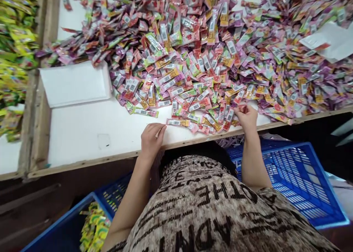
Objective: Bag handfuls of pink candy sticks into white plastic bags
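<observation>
A large heap of small stick-shaped packets (190, 66) in pink, purple, yellow and green wrappers with barcodes covers the white tabletop (79, 128). My left hand (151, 139) is at the table's front edge, its thumb and fingers pinched at the left end of a pink and yellow stick packet (178, 123) that lies flat. On the heap's near side, my right hand (248, 117) has its fingertips closed on a reddish stick packet (241, 107), partly hidden by the fingers.
An open white box (75, 84) lies at the left beside a wooden divider (41, 123). Yellow-green packets (18, 42) fill the section beyond it. White paper (332, 42) rests on the heap at right. Blue crates (300, 178) stand below the table edge.
</observation>
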A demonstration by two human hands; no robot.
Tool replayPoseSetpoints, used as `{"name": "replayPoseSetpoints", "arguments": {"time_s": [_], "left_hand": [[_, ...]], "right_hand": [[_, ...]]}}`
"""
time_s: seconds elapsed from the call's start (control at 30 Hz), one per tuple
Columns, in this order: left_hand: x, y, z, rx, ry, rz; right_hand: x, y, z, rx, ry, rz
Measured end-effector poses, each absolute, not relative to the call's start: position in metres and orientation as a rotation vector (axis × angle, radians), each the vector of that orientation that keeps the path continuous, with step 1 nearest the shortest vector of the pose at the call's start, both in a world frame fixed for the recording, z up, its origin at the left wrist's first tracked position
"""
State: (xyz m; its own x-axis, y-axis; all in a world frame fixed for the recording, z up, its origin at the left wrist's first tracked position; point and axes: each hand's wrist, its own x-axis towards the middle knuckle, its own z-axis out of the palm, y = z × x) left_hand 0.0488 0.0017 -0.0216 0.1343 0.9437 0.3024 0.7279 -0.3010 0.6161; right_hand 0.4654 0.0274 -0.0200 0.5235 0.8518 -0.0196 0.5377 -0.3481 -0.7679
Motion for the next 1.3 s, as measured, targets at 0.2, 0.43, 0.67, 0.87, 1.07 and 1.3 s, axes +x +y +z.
{"name": "replayPoseSetpoints", "arguments": {"time_s": [0.2,0.43,0.67,0.87,1.07,1.3], "left_hand": [[0.086,-0.018,-0.022,2.157,1.524,0.841],[0.1,-0.009,-0.017,2.398,1.198,0.593],[0.059,-0.023,-0.032,2.186,1.427,0.735],[0.043,-0.014,-0.033,2.052,1.785,0.781],[0.029,-0.017,-0.038,1.817,1.942,0.967],[0.029,-0.023,-0.039,1.813,1.911,1.001]], "right_hand": [[0.462,0.027,-0.023,-2.187,-1.276,0.629],[0.466,0.018,-0.013,-2.077,-1.097,0.551],[0.453,0.028,-0.022,-2.303,-1.293,0.476],[0.464,0.022,-0.007,-2.167,-1.029,0.65],[0.382,0.011,0.026,-1.834,-1.497,1.005],[0.313,0.025,0.008,-1.865,-2.225,0.9]]}}
